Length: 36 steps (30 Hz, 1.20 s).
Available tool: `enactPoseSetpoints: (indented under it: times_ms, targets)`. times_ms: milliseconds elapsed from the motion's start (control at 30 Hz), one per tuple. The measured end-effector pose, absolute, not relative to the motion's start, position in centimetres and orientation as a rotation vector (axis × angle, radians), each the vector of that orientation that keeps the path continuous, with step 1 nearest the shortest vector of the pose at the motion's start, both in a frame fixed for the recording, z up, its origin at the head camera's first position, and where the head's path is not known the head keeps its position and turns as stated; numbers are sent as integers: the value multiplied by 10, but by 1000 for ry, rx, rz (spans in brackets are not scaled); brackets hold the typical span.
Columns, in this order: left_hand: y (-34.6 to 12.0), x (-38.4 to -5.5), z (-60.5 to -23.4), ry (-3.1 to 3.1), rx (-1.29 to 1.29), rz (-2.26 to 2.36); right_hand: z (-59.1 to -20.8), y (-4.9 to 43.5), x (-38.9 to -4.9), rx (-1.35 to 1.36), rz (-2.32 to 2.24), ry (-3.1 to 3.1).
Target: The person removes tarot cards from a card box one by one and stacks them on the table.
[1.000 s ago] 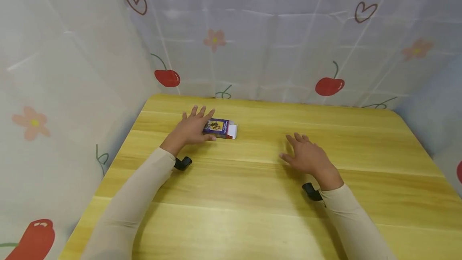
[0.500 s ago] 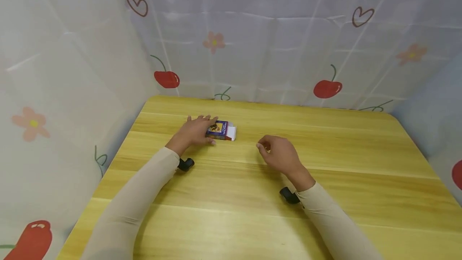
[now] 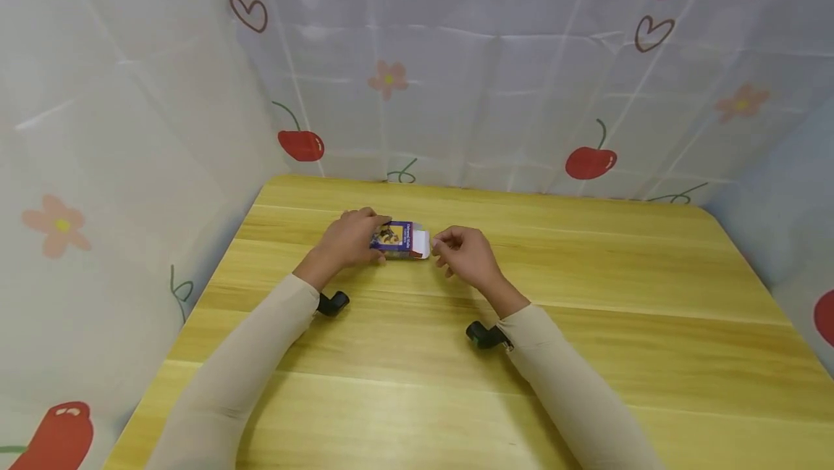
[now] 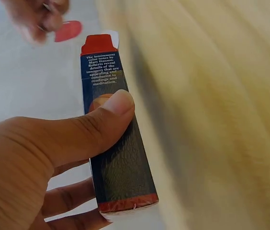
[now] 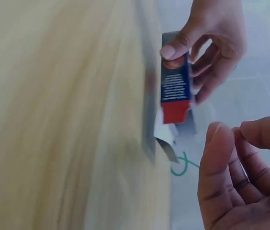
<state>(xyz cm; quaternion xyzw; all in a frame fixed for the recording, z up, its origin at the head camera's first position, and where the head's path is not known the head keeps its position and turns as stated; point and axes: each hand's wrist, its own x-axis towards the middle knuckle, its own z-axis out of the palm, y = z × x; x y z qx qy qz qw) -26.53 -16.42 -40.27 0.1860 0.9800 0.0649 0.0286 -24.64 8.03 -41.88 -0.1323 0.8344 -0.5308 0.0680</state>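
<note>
A small blue and red card box [image 3: 397, 236] is near the middle of the table's far half, printed face up. Its right end is open, and a white flap [image 3: 420, 243] sticks out. My left hand [image 3: 345, 242] grips the box's left end. In the left wrist view the thumb [image 4: 111, 115] presses a printed narrow side of the box [image 4: 118, 153], with fingers behind it. Just right of the flap is my right hand [image 3: 468, 256], with bent fingers. The right wrist view shows its thumb and a fingertip close together, holding nothing, apart from the flap [image 5: 166, 136].
The wooden table [image 3: 417, 383] stands against white sheets [image 3: 482, 93] printed with cherries, flowers and hearts. Black wrist cameras protrude below the left wrist [image 3: 334, 303] and below the right wrist [image 3: 483, 335].
My right hand has moved left to beside the flap, its spread fingers now bent. My left hand, earlier laid spread over the box, now grips it.
</note>
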Motion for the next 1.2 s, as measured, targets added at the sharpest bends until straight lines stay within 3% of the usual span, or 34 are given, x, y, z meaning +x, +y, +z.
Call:
enactPoseSetpoints:
  times_ms: [433, 900, 1200]
  targets:
    - [-152, -248, -369, 3035, 691, 425, -411, 77, -259, -148, -1640, 2187]
    - [-150, -248, -370, 3022, 669, 451, -414, 74, -260, -42, -1585, 2175]
    - [-152, -250, -369, 3043, 626, 428, -414, 101, -260, 36, -1690, 2224]
